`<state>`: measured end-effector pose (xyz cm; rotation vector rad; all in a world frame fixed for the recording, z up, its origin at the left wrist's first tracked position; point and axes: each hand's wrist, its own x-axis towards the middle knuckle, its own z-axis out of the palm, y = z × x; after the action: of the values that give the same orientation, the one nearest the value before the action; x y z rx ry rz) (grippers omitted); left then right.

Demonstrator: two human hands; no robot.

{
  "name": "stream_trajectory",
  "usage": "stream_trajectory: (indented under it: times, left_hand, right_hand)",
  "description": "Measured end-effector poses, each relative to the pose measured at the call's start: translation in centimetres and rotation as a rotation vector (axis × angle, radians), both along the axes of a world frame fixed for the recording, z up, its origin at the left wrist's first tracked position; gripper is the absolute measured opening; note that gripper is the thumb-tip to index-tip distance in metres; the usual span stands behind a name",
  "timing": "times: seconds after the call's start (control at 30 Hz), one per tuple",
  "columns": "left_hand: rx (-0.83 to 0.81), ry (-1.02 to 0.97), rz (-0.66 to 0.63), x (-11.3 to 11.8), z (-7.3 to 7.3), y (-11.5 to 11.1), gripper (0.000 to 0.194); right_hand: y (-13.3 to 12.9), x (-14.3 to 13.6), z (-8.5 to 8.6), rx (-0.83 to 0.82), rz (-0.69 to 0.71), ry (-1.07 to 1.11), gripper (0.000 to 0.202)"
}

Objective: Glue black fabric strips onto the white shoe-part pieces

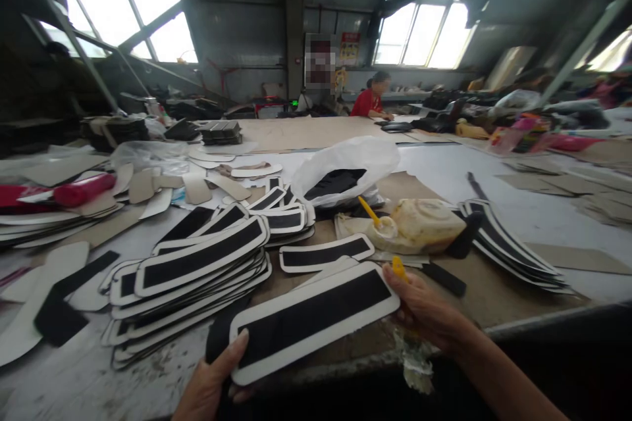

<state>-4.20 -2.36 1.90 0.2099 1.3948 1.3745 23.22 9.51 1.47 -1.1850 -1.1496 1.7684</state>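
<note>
So the white plastic bag [358, 150] at the far middle has black material [338, 182] in it. Nearer, right of it, a yellowed plastic container [432, 220] holds white paste [388, 229] with a yellow stick [368, 210] poking out. Black-and-white panel [316, 322] is near middle: left hand [210, 371] pinches its left end, right hand's [424, 306] fingers are closed on its right end plus a yellow-handled tool [399, 268]. Panel piles [197, 263] crowd the left.
</note>
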Motion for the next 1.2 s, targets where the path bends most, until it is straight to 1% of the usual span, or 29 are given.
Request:
stream_trajectory:
  times: [0.07,0.17,0.27,0.33,0.4,0.47,0.6,0.7,0.8,0.87,1.0,1.07,1.13,1.2]
  left_hand:
    - [0.046,0.018,-0.002,0.5,0.7,0.3,0.038]
    - [0.087,0.034,-0.020,0.6,0.8,0.6,0.038]
    - [0.049,0.092,-0.040,0.4,0.8,0.8,0.034]
    - [0.028,0.087,-0.028,0.3,1.0,1.0,0.033]
    - [0.035,-0.002,0.008,0.3,1.2,1.1,0.033]
    - [0.039,-0.136,0.037,0.3,1.3,1.3,0.032]
    - [-0.002,-0.365,0.052,0.2,0.8,1.3,0.022]
    - [0.011,-0.452,0.086,0.1,0.6,1.3,0.020]
    - [0.035,-0.502,0.107,-0.3,0.8,1.4,0.023]
    - [0.040,-0.475,0.108,-0.7,0.9,1.6,0.026]
    - [0.043,-0.264,0.081,-1.7,1.2,1.8,0.032]
    - [0.099,-0.155,0.071,-2.1,1.4,1.7,0.039]
    - [0.130,-0.065,0.090,-2.3,1.8,1.6,0.044]
    - [0.090,-0.028,0.106,-2.4,2.2,1.6,0.042]
  right_hand:
    - [0.3,0.3,-0.1,0.004,0.030,-0.056,0.051]
    - [0.6,0.5,0.1,0.009,0.065,-0.134,0.052]
    - [0.8,0.3,0.6,0.023,0.077,-0.215,0.047]
    - [0.8,0.1,0.8,0.005,0.060,-0.213,0.044]
    - [0.7,-0.3,0.9,-0.051,0.000,-0.119,0.042]
    - [0.5,-0.8,0.9,-0.128,-0.074,0.022,0.041]
    - [-0.1,-1.7,1.1,-0.243,-0.150,0.227,0.034]
    - [-0.2,-2.3,1.1,-0.279,-0.158,0.278,0.030]
    - [0.0,-2.7,1.0,-0.255,-0.131,0.248,0.028]
    - [0.2,-2.9,1.2,-0.193,-0.117,0.174,0.028]
    - [0.7,-3.0,2.1,-0.082,-0.074,0.020,0.031]
    - [0.7,-3.1,2.7,-0.057,-0.054,-0.016,0.032]
    - [0.7,-3.3,3.1,-0.034,-0.047,-0.038,0.034]
    - [0.7,-3.4,3.3,-0.014,-0.034,-0.055,0.034]
